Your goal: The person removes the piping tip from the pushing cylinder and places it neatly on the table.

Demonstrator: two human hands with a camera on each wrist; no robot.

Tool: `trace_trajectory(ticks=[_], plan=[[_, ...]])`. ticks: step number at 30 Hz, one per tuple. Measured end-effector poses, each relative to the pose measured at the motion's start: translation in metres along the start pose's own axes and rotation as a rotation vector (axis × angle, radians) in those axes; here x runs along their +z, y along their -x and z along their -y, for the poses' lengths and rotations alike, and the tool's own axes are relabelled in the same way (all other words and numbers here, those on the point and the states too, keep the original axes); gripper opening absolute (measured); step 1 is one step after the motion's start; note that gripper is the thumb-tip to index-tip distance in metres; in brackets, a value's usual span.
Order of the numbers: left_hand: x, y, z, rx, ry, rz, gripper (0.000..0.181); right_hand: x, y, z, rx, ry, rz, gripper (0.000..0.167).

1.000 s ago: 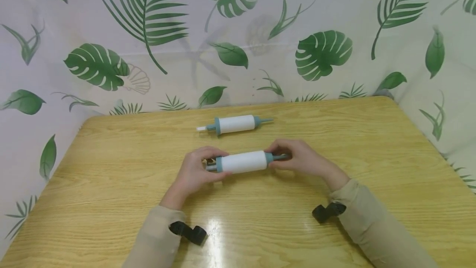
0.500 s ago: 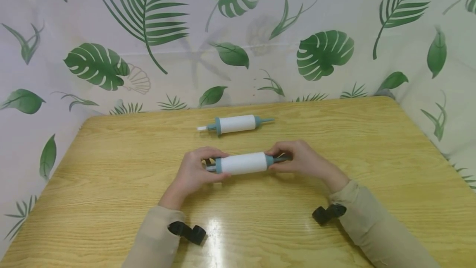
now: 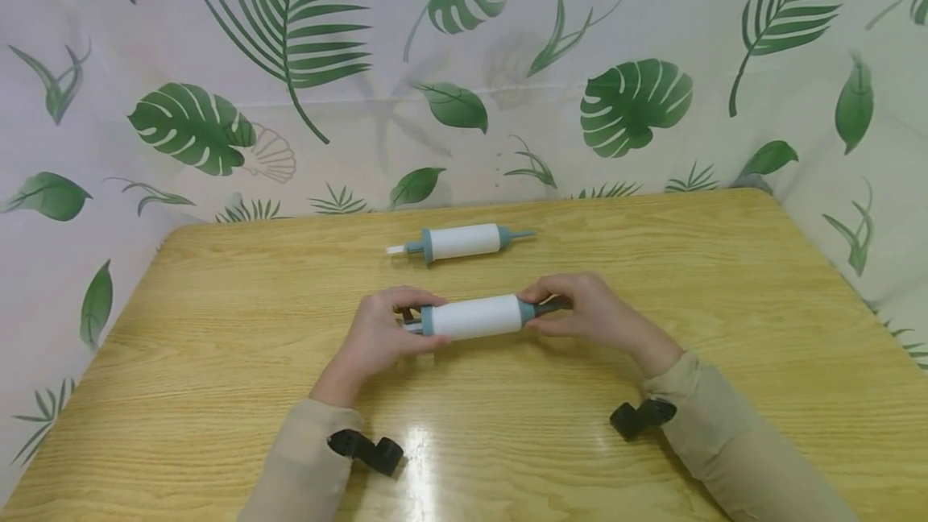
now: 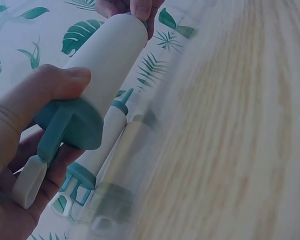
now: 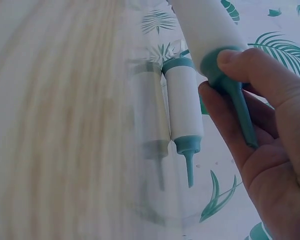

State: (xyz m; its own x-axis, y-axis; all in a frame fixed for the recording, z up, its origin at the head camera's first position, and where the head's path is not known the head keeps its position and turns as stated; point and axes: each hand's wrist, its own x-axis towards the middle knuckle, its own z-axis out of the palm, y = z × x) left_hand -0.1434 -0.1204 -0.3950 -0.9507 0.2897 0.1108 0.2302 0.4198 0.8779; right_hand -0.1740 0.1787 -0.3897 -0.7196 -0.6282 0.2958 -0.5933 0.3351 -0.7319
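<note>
A white cylinder with teal ends (image 3: 477, 317) is held level between both hands, above the wooden table (image 3: 217, 377). My left hand (image 3: 379, 333) grips its flanged end, thumb on the white body; in the left wrist view this hand (image 4: 35, 120) is beside the teal handle (image 4: 57, 132) and its pale tip. My right hand (image 3: 590, 314) pinches the collar at the nozzle end; in the right wrist view the teal nozzle (image 5: 242, 112) lies along the palm of that hand (image 5: 275, 120). A similar white and teal cylinder (image 3: 464, 241) lies behind, touched by neither hand.
A wall covering with green leaf prints (image 3: 449, 135) stands behind the table's far edge and along both sides. Black wrist cameras (image 3: 368, 451) are strapped over the beige sleeves (image 3: 300, 457). Light reflects off the table near its front, between the forearms.
</note>
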Motion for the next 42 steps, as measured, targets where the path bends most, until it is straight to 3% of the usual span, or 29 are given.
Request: trace_trajectory(ticks=[6,14,21,27,34,38,42], plan=[[0.001,-0.0005,0.0008,0.0,0.01,-0.008,0.04,-0.0017,-0.0004,0.003,0.013,0.035,0.012,0.028],[0.0028,-0.0013,0.0002,0.114,0.012,-0.022,0.039,-0.0052,-0.0019,0.0052,0.144,0.068,0.101,0.04],[0.005,-0.0022,-0.0022,0.145,0.031,-0.002,0.042,-0.0081,-0.0001,0.0045,0.109,0.072,0.035,0.033],[0.0054,-0.0021,-0.0031,0.148,-0.075,0.026,0.058,-0.0091,0.0003,0.0047,0.11,0.04,-0.005,0.031],[0.0055,-0.0016,-0.0008,0.205,-0.179,-0.022,0.058,-0.0091,-0.0014,0.0069,0.09,0.053,-0.015,0.031],[0.0064,-0.0015,-0.0004,0.212,-0.153,-0.036,0.049,-0.0084,-0.0022,0.007,0.051,0.073,-0.011,0.029],[0.0075,-0.0006,-0.003,0.166,-0.055,-0.03,0.045,-0.0074,-0.0024,0.0078,0.014,0.081,-0.011,0.029]])
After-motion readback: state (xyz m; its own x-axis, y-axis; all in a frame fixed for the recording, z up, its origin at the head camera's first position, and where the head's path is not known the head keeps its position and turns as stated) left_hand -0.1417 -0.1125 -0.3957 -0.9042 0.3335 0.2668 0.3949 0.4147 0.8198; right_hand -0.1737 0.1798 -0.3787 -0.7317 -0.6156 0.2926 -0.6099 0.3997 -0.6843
